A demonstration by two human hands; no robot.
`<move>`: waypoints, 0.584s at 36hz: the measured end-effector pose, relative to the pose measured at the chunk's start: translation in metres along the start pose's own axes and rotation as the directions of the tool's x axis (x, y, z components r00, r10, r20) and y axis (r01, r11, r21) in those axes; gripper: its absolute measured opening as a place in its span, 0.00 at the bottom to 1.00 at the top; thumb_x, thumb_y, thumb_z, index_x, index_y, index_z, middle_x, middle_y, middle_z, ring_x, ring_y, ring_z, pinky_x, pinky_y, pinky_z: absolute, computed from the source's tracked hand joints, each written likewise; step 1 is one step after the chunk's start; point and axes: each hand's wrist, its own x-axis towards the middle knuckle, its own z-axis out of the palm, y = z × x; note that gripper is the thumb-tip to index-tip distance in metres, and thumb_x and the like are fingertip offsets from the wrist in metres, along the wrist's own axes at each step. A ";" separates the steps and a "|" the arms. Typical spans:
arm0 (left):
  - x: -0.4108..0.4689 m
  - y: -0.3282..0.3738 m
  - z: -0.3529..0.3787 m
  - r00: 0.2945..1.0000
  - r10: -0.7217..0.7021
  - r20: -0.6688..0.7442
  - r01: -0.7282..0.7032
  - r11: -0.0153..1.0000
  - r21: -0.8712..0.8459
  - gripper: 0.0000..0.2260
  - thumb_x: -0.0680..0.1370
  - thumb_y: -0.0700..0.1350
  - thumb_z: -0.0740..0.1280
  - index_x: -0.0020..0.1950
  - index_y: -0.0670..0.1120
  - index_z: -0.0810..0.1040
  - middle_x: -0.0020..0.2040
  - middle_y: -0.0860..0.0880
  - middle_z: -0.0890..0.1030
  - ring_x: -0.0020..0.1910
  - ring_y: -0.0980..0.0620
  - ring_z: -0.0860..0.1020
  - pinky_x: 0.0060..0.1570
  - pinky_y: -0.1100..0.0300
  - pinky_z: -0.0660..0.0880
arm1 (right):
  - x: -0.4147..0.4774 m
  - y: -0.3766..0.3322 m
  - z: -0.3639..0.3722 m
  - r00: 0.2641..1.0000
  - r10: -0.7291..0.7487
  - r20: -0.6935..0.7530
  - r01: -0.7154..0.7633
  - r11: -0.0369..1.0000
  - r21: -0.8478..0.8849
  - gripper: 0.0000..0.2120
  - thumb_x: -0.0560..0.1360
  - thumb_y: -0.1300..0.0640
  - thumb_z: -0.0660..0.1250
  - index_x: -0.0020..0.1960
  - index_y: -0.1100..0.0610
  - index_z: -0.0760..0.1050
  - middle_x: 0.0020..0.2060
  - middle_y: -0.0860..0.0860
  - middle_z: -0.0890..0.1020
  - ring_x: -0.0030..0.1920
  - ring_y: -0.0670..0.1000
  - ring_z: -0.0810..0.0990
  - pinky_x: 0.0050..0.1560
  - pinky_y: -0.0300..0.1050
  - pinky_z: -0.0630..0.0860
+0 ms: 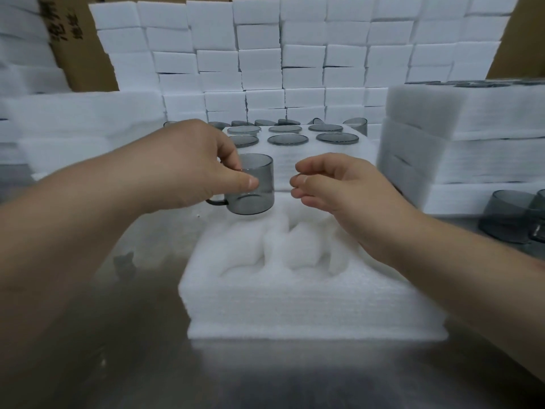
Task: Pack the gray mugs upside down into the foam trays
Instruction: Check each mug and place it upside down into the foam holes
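- The gray mug (256, 187) in play is up in the air over the far-left corner of the near foam tray (295, 302), not seated in any pocket yet. The handle sticks out to the left, low down. It's smoky see-through glass, so I honestly can't tell if it's flipped.
- The left hand (188, 163) has it pinched: the thumb (250, 182) is pressed on the near wall and the other fingers curl round the top and far side.
- The right hand (333, 184) hovers just beside the mug, fingers loosely curled and holding nothing.
- The near tray looks totally unfilled, with bare white pockets across it, so this would be its first mug.
- Right behind it, another foam tray (295, 160) shows six round gray bases (287, 139) facing up. I'd call those six mugs packed.
- On the right, a stack of foam trays (460, 119) has dark mug rounds showing along the top layer, so probably more finished ones.
- There's plenty left. Loose mugs (504, 216) sit on the metal table (132, 335) at the right edge, and a few more are behind the far tray.
- The backdrop is a wall of white foam blocks (259, 54), with cardboard (88, 54) behind that.
- My read is that one tray is done, maybe a few, and this one is just starting.
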 end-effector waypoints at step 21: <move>0.008 -0.002 0.016 0.998 -0.053 0.019 0.047 0.966 0.254 0.17 0.68 0.59 0.70 0.30 0.47 0.75 0.18 0.54 0.70 0.25 0.54 0.70 0.27 0.63 0.60 | -0.002 -0.004 0.002 0.999 0.022 0.032 -0.020 0.999 -0.038 0.03 0.73 0.57 0.66 0.42 0.51 0.77 0.43 0.53 0.84 0.49 0.53 0.82 0.58 0.53 0.76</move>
